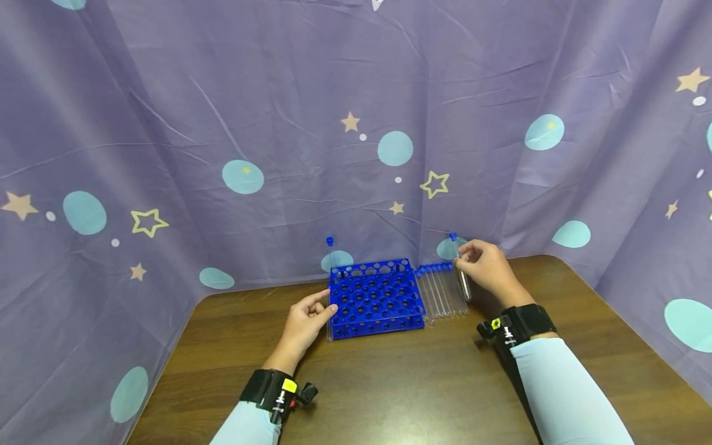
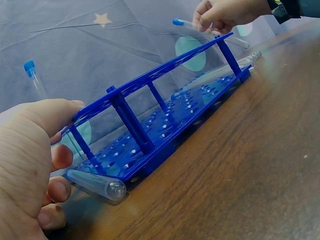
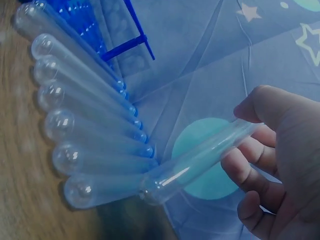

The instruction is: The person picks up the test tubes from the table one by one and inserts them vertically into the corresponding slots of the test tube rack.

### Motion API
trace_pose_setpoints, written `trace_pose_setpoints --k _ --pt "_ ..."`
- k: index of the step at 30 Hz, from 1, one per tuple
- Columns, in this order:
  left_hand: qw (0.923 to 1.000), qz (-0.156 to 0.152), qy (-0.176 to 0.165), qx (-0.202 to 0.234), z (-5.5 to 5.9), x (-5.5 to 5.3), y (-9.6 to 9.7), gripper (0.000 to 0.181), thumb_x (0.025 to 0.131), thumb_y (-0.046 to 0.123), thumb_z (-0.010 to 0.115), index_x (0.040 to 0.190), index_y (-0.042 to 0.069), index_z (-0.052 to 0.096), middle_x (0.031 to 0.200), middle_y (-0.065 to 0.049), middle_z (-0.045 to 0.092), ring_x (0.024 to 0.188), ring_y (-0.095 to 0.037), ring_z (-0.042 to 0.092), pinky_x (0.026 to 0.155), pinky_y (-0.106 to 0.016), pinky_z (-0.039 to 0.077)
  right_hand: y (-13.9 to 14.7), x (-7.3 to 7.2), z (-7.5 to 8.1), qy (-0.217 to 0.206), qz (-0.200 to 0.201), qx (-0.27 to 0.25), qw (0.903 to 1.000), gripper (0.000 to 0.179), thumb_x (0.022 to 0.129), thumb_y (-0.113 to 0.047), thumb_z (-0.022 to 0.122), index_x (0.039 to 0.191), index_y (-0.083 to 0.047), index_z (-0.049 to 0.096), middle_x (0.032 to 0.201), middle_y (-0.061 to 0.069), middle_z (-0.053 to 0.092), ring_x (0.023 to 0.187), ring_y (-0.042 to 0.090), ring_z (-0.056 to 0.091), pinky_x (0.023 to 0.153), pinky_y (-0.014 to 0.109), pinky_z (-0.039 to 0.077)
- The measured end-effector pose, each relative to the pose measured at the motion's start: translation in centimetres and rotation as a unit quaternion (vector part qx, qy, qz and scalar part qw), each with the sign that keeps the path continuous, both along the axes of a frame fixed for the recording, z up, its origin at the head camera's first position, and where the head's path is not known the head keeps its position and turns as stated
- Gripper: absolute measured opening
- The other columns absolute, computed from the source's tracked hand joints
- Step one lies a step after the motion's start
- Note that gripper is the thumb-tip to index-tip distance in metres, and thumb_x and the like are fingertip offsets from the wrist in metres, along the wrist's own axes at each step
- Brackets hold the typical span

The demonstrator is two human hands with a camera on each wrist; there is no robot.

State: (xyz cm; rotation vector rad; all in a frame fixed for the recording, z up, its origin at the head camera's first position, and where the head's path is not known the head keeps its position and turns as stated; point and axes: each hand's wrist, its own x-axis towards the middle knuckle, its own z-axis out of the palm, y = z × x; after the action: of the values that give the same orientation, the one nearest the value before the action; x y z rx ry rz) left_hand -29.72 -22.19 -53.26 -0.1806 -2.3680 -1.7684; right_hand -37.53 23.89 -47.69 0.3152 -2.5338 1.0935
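1. Behind the work hangs one purple curtain (image 1: 295, 123), printed with stars and pale dots, as I see it through the head camera.
2. One brown wooden table (image 1: 378, 383) spreads before it.
3. Two arms in pale-blue sleeves (image 1: 567, 395) reach across, each with one black wrist strap (image 1: 534, 320).
4. One blue rack (image 1: 378, 318), its plates pierced with rows of holes, sits on the table's far side, between the hands.
5. Two bare hands work: the left hand (image 1: 305, 322) pinches the rack's left edge, thumb on the top plate; the right hand (image 1: 489, 267), beyond the rack's right end, pinches one held tube (image 3: 195, 162) between thumb and forefinger, tilted above the table.
6. I count at least seven clear tubes (image 3: 100, 130) lying side by side at the rack's right; those nearest it overlap too closely for an exact tally. One more tube (image 2: 97, 186) lies along the rack's left side, and one capped tube (image 2: 37, 82) rises at its left rear; I cannot tell whether it sits in a hole.
7. One blue cap (image 1: 453, 237) tops the held tube.
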Motion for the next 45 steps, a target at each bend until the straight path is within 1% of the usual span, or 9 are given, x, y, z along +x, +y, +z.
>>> trace_pose_setpoints --k 7,12,22,26,29,32,36,41,45 --pt "1.0 -0.003 0.0 0.008 0.0 0.0 0.1 0.05 0.101 0.015 0.088 0.147 0.001 0.073 0.077 0.005 0.053 0.066 -0.005 0.044 0.064 -0.022 0.039 -0.5 0.3 0.9 0.035 0.001 -0.02 0.9992 0.024 0.098 -0.019 0.086 0.113 -0.002 0.078 0.091 0.008 0.079 0.081 0.017 0.069 0.072 0.025 0.054" --pt "0.9999 -0.005 -0.005 0.016 0.1 0.0 0.0 0.05 0.101 0.015 0.088 0.147 0.002 0.073 0.078 0.004 0.053 0.066 -0.005 0.044 0.064 -0.022 0.039 -0.9 0.7 1.5 0.057 0.001 -0.027 0.998 0.025 0.098 -0.014 0.087 0.115 0.001 0.078 0.093 0.011 0.08 0.081 0.02 0.07 0.072 0.024 0.054" --pt "1.0 -0.005 0.0 0.006 0.0 0.1 0.0 0.05 0.101 0.015 0.087 0.148 0.001 0.073 0.077 0.006 0.053 0.065 -0.005 0.044 0.063 -0.023 0.039 -1.5 0.9 1.8 0.081 0.014 -0.073 0.994 0.028 0.099 -0.008 0.087 0.121 0.006 0.077 0.101 0.019 0.081 0.085 0.02 0.077 0.073 0.012 0.055" --pt "1.0 -0.005 -0.002 0.006 0.0 0.1 0.0 0.05 0.101 0.015 0.087 0.148 0.002 0.073 0.077 0.006 0.054 0.064 -0.005 0.044 0.063 -0.022 0.039 -1.8 0.9 1.9 0.096 0.016 -0.082 0.9918 0.028 0.098 -0.006 0.087 0.122 0.005 0.077 0.104 0.02 0.082 0.086 0.02 0.08 0.072 0.009 0.056" --pt "1.0 -0.004 -0.003 0.008 0.0 0.0 0.0 0.051 0.101 0.015 0.088 0.148 0.003 0.073 0.077 0.005 0.054 0.065 -0.004 0.044 0.064 -0.022 0.04 -2.1 1.1 2.2 0.106 0.015 -0.086 0.9906 0.027 0.099 -0.007 0.087 0.122 0.002 0.078 0.105 0.019 0.083 0.086 0.014 0.079 0.073 0.009 0.056" --pt "0.9999 -0.006 -0.006 0.009 0.0 0.0 -0.1 0.051 0.101 0.015 0.087 0.149 0.004 0.073 0.078 0.004 0.054 0.065 -0.005 0.044 0.064 -0.022 0.039 -2.6 1.4 2.6 0.109 0.015 -0.098 0.9891 0.026 0.099 -0.007 0.087 0.122 0.0 0.078 0.105 0.019 0.083 0.084 0.004 0.076 0.073 0.009 0.057" --pt "0.9999 -0.008 -0.003 0.006 0.0 0.0 -0.2 0.051 0.102 0.016 0.087 0.149 0.002 0.072 0.077 0.005 0.054 0.065 -0.006 0.045 0.065 -0.023 0.04 -3.4 1.7 3.1 0.114 0.024 -0.119 0.986 0.026 0.099 -0.007 0.088 0.121 0.002 0.078 0.103 0.02 0.084 0.081 -0.008 0.073 0.073 0.009 0.058" --pt "1.0 -0.007 0.005 0.001 0.1 0.0 -0.3 0.05 0.102 0.017 0.087 0.148 0.002 0.073 0.076 0.005 0.053 0.066 -0.007 0.046 0.071 -0.025 0.044 -4.5 1.8 3.8 0.113 0.036 -0.14 0.9829 0.027 0.099 -0.009 0.089 0.12 0.004 0.077 0.105 0.021 0.084 0.08 -0.01 0.072 0.074 0.01 0.057" --pt "0.9999 -0.009 -0.001 0.006 0.0 0.0 -0.2 0.05 0.102 0.016 0.087 0.148 0.004 0.074 0.077 0.003 0.053 0.066 -0.007 0.046 0.073 -0.025 0.045 -5.5 2.0 4.0 0.082 0.038 -0.133 0.9869 0.033 0.103 -0.02 0.087 0.126 0.001 0.076 0.119 0.017 0.083 0.086 -0.01 0.073 0.078 0.012 0.058"
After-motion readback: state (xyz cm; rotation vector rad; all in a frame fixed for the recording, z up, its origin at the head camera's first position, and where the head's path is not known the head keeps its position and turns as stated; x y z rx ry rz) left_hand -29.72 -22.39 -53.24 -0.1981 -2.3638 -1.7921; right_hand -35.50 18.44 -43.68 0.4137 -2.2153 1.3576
